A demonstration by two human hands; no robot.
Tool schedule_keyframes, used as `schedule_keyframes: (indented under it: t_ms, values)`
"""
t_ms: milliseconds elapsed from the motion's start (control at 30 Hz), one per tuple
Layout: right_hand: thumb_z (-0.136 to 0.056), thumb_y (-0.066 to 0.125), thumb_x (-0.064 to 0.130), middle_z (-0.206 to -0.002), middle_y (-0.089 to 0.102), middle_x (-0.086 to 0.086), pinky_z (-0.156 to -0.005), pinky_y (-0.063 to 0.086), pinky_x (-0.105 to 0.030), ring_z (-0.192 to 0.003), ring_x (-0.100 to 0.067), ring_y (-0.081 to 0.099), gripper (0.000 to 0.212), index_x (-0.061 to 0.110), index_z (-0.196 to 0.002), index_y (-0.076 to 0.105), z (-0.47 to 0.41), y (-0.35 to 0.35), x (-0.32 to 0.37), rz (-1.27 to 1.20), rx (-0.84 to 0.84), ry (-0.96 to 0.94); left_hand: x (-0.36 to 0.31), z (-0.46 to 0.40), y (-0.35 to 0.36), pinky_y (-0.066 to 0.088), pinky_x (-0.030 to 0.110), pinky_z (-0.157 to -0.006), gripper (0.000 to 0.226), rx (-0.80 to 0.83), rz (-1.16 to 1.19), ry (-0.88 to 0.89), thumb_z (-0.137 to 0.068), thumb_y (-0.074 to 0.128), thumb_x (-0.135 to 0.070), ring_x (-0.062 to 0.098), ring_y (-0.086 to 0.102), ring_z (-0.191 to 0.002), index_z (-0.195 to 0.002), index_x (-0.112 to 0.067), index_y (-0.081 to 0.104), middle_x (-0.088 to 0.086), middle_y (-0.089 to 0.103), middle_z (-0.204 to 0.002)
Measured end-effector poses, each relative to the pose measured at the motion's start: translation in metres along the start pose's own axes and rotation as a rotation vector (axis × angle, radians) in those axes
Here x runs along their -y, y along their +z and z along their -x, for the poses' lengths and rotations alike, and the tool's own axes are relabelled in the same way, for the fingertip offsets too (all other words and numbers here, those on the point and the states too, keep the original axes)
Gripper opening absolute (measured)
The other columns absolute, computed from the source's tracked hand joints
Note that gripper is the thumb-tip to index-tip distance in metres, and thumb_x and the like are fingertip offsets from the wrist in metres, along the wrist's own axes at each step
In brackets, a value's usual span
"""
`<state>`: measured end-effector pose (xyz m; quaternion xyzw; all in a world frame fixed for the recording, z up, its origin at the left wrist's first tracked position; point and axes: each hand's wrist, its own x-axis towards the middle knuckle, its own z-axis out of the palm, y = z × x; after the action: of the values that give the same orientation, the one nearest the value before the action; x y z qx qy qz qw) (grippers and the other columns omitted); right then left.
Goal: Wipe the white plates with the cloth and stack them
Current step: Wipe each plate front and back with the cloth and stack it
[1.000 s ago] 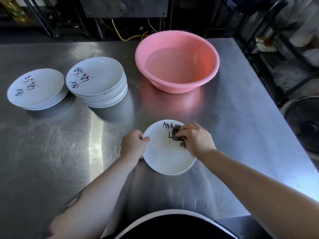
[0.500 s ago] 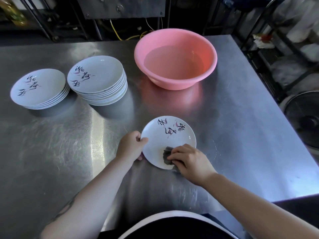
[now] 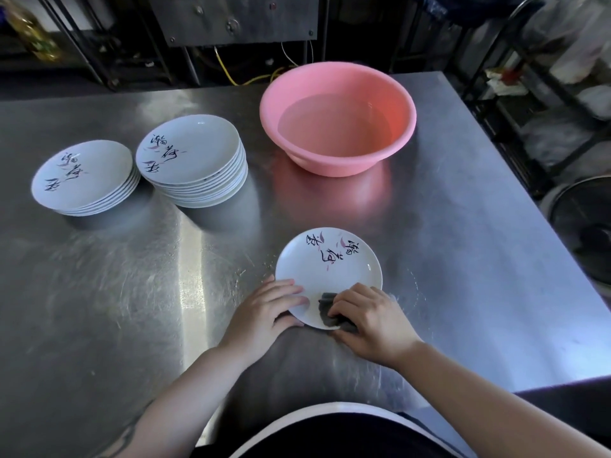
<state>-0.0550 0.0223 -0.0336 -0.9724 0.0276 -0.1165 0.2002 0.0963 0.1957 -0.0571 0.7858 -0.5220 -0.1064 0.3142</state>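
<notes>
A white plate (image 3: 334, 272) with black brush writing lies flat on the steel table near its front edge. My left hand (image 3: 264, 312) grips the plate's near-left rim, fingers lying over it. My right hand (image 3: 373, 320) presses a dark grey cloth (image 3: 327, 309) onto the plate's near edge; most of the cloth is hidden under the fingers. Two stacks of matching plates stand at the back left: a taller one (image 3: 195, 160) and, left of it, a lower one (image 3: 86, 176).
A pink basin (image 3: 337, 117) holding water stands behind the plate at the back centre. The steel table (image 3: 132, 292) ends at the right, where a fan (image 3: 585, 233) and wire shelving stand. Dark machinery and cables run along the far edge.
My right hand has dragged the cloth from the plate's far side, over the writing, down to its near edge. My left hand has shifted further along the near rim.
</notes>
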Motion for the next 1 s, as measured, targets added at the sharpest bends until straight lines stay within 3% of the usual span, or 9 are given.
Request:
schedule_keyframes:
  t_ms: [167,333,400,533,633,767,833,900,1000]
  values:
    - [-0.077,0.076,0.026,-0.089,0.066,0.008,-0.067,0.049,-0.032,-0.08,-0.018,0.061,0.015,0.017,-0.086,0.069,-0.013,-0.028,0.0,-0.046,-0.093,-0.044,-0.005,-0.012,-0.017,0.04,0.038,-0.107,0.021,-0.175,0.034,0.091,-0.082,0.074,-0.023,0.02,0.069,-0.099,-0.094,-0.007,0.079,0.001,0.075,-0.102]
    - [-0.084,0.067,0.032,-0.077,0.055,0.018,-0.067,0.036,-0.012,-0.073,0.0,0.049,0.01,0.024,-0.084,0.062,-0.047,-0.072,0.007,-0.356,-0.128,0.114,-0.03,-0.044,-0.063,0.041,0.022,-0.1,0.033,-0.289,0.179,0.046,-0.093,0.057,-0.048,0.005,0.061,-0.085,-0.093,-0.019,0.072,-0.013,0.069,-0.087]
    - [-0.084,0.069,0.031,-0.071,0.056,0.012,-0.062,0.036,-0.012,-0.066,0.0,0.049,0.008,0.028,-0.079,0.063,-0.057,-0.081,0.008,-0.561,-0.055,0.249,-0.04,-0.051,-0.078,0.042,0.014,-0.088,0.018,-0.251,0.277,-0.031,-0.085,0.069,-0.043,-0.002,0.06,-0.093,-0.1,-0.034,0.069,-0.02,0.068,-0.095]
    - [-0.086,0.068,0.034,-0.054,0.055,0.005,-0.033,0.03,-0.017,-0.034,-0.006,0.041,0.021,0.013,-0.086,0.069,-0.06,-0.087,0.0,-1.078,0.069,0.477,-0.042,-0.049,-0.091,0.04,0.009,-0.091,0.065,-0.12,0.448,-0.192,-0.063,0.091,-0.023,-0.001,0.058,-0.11,-0.112,-0.052,0.06,-0.026,0.064,-0.112]
    - [-0.077,0.071,0.055,-0.057,0.053,-0.006,-0.033,0.027,-0.018,-0.03,-0.013,0.028,0.04,0.017,-0.09,0.07,-0.059,-0.087,-0.004,-1.133,0.1,0.496,-0.039,-0.037,-0.095,0.044,0.012,-0.093,0.075,-0.142,0.497,-0.191,-0.062,0.085,-0.019,0.0,0.059,-0.112,-0.12,-0.056,0.055,-0.026,0.062,-0.121]
    - [-0.077,0.072,0.056,-0.059,0.054,-0.004,-0.032,0.027,-0.024,-0.033,-0.016,0.03,0.041,0.017,-0.09,0.068,-0.066,-0.093,-0.005,-1.179,0.098,0.483,-0.037,-0.023,-0.1,0.053,0.02,-0.084,0.079,-0.221,0.665,-0.24,-0.064,0.082,-0.009,0.01,0.068,-0.104,-0.12,-0.058,0.056,-0.018,0.067,-0.116]
    - [-0.078,0.074,0.05,-0.069,0.057,-0.012,-0.036,0.031,-0.043,-0.047,-0.031,0.037,0.04,0.013,-0.092,0.068,-0.07,-0.092,-0.002,-1.218,0.097,0.492,-0.039,-0.017,-0.102,0.059,0.032,-0.08,0.077,-0.237,0.723,-0.263,-0.064,0.085,-0.015,0.017,0.07,-0.101,-0.122,-0.055,0.056,-0.012,0.069,-0.113]
    - [-0.078,0.076,0.044,-0.081,0.06,-0.016,-0.056,0.034,-0.058,-0.069,-0.04,0.044,0.04,0.007,-0.092,0.067,-0.073,-0.091,0.0,-1.319,0.106,0.489,-0.042,-0.012,-0.103,0.06,0.033,-0.079,0.073,-0.247,0.729,-0.265,-0.062,0.086,-0.028,0.018,0.07,-0.1,-0.123,-0.054,0.056,-0.007,0.071,-0.112]
    - [-0.08,0.076,0.034,-0.078,0.066,-0.009,-0.065,0.045,-0.037,-0.067,-0.027,0.059,0.032,0.005,-0.091,0.067,-0.076,-0.096,0.001,-1.474,0.116,0.45,-0.048,-0.015,-0.107,0.056,0.022,-0.081,0.072,-0.277,0.79,-0.257,-0.06,0.086,-0.029,0.015,0.071,-0.1,-0.125,-0.048,0.061,-0.002,0.072,-0.116]
